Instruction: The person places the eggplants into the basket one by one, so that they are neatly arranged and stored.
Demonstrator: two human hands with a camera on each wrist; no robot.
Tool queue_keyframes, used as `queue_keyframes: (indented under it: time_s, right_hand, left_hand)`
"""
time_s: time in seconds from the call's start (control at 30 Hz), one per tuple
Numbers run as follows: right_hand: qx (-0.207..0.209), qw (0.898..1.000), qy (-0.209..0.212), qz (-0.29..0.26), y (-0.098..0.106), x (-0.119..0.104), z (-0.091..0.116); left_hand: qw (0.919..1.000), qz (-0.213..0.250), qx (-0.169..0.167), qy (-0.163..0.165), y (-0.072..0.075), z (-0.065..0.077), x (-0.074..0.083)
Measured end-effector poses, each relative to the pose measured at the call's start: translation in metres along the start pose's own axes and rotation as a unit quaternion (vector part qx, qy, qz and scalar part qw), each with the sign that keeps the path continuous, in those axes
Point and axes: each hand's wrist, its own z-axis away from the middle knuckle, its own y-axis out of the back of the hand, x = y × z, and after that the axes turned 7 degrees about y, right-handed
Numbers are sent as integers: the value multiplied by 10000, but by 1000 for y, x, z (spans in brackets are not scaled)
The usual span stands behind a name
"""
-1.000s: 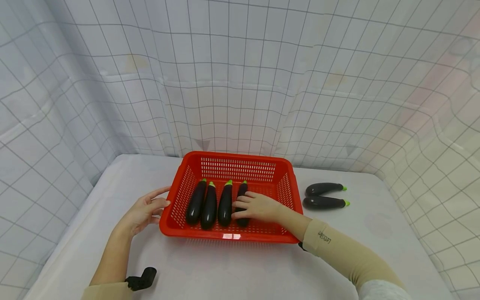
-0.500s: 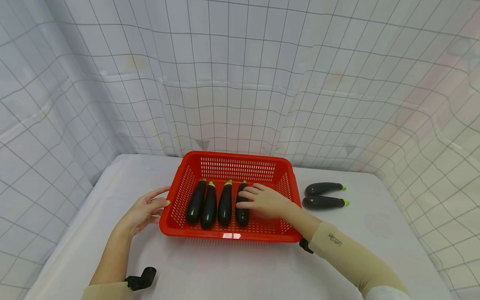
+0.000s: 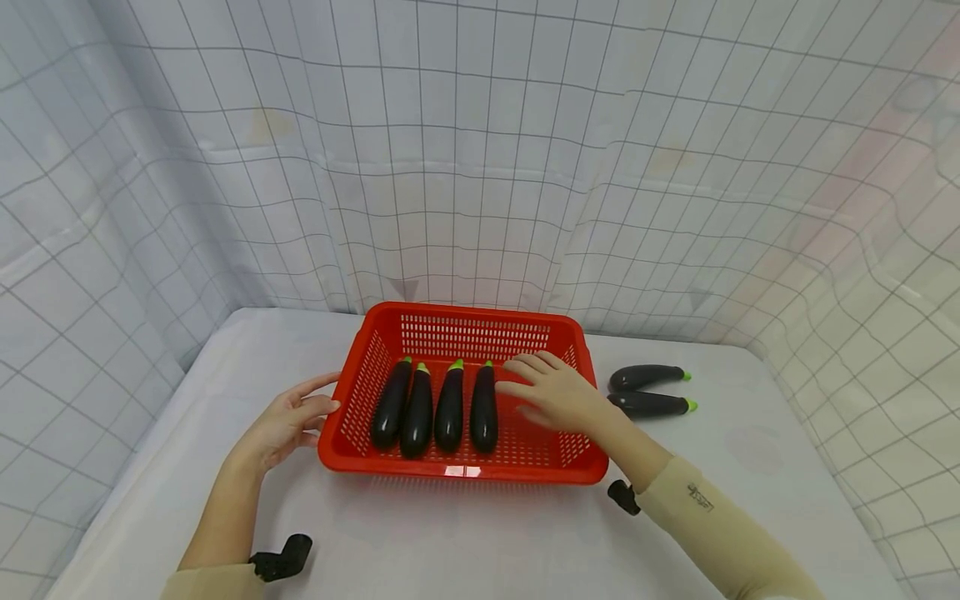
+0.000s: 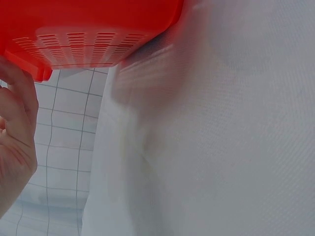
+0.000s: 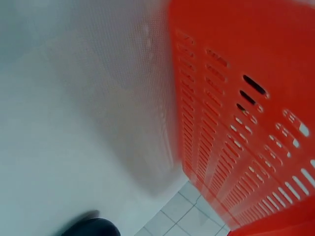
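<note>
A red plastic basket (image 3: 465,476) with slotted walls sits on the table. Several dark eggplants lie side by side in its left and middle part, green stems away from me; the rightmost eggplant (image 3: 483,412) is nearest my right hand. My left hand (image 3: 283,425) holds the basket's left rim, thumb at the edge; the left wrist view shows its curled fingers (image 4: 17,91) beside the basket wall. Over the right part of the basket hovers my right hand (image 3: 558,392), fingers spread loosely and holding nothing, slightly blurred. The right wrist view shows the basket's outer wall, not the hand.
Two more eggplants, a far one (image 3: 647,377) and a near one (image 3: 651,406), lie on the white table (image 3: 480,542) to the right of the basket. A white grid-patterned curtain (image 3: 480,167) surrounds the table at the back and sides.
My right hand has let go of the rightmost eggplant in the basket and drawn away to the right. That eggplant stays in place. My left hand has not moved.
</note>
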Motion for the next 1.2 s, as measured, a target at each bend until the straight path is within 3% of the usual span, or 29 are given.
queue_keyframes:
  time_s: [0.33, 0.73, 1.2]
  right_hand:
    - [432, 9964, -719, -71, 7, 5, 21]
    - [1181, 9829, -1402, -189, 2, 11, 51]
    - [1347, 9603, -2417, -357, -3, 20, 93]
  left_hand:
    - [10000, 68, -20, 29, 0, -1, 0]
    - [10000, 47, -26, -21, 0, -1, -2]
    - [10000, 23, 15, 35, 0, -2, -1]
